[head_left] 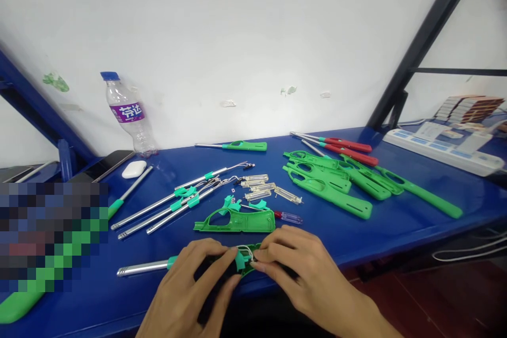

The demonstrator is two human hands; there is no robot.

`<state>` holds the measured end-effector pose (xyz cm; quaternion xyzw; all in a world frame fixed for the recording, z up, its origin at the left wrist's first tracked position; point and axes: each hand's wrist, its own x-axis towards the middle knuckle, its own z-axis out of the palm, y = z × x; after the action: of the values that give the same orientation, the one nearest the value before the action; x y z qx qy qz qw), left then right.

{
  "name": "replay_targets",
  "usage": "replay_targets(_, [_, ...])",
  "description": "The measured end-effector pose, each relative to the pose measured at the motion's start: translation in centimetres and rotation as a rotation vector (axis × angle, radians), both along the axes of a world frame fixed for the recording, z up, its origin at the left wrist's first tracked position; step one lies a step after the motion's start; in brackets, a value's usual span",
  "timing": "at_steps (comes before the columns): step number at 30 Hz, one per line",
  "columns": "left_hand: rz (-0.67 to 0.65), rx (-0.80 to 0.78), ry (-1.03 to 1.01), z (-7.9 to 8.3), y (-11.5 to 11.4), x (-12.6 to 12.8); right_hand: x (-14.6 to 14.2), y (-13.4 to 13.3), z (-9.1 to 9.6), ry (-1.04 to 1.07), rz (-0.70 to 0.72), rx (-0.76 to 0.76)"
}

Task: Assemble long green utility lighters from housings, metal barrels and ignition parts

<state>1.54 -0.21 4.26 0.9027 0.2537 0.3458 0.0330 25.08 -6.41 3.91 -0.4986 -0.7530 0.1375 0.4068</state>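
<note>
Near the table's front edge lies a partly assembled lighter, its silver tube [144, 268] pointing left and a green shell half [256, 247] beneath my fingers. My left hand [190, 280] pinches a teal trigger piece [240, 261] at the shell. Thumb and index of my right hand [299, 264] close on the end of a thin white wire [246, 247] beside it. The fingers hide much of the shell's inside. Just behind lies another open green shell half [255, 222], with a screwdriver [291, 217] and loose teal pieces [231, 204] next to it.
Silver tubes with wires [158, 217] lie left of centre, by clear fuel tanks [257, 186]. Green shells [328, 185] and red lighters [348, 150] are at right. A bottle [129, 111], phone [105, 168], white case [133, 169] and power strip [439, 150] stand farther back.
</note>
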Motion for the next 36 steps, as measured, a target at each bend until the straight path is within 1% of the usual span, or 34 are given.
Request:
replay_targets(10, [-0.008, 0.025, 0.022, 0.3, -0.1, 0.2, 0.2, -0.3, 0.0, -0.067, 0.013, 0.040])
replay_targets(13, [0.005, 0.025, 0.062, 0.5, -0.3, 0.1, 0.0, -0.2, 0.1, -0.026, 0.007, 0.003])
replay_targets(17, [0.010, 0.059, 0.112, 0.3, -0.3, 0.0, -0.6, 0.0, 0.2, 0.088, -0.048, -0.037])
replay_targets(20, [0.004, 0.070, 0.077, 0.1, -0.3, 0.0, -0.8, -0.1, 0.2, 0.103, -0.075, -0.025])
replay_targets(25, [-0.018, 0.112, 0.052, 0.0, -0.4, 0.2, -0.6, -0.3, 0.0, 0.053, -0.051, -0.008])
replay_targets(30, [-0.027, 0.098, 0.007, 0.1, -0.4, 0.3, -0.5, -0.3, -0.3, 0.027, -0.058, 0.034])
replay_targets(34, [-0.043, 0.077, -0.011, 0.1, -0.3, 0.4, -0.7, -0.2, -0.2, 0.070, -0.056, 0.048])
replay_targets(36, [-0.054, 0.065, -0.021, -0.1, -0.2, 0.4, -0.7, -0.2, 0.1, 0.108, -0.052, 0.017])
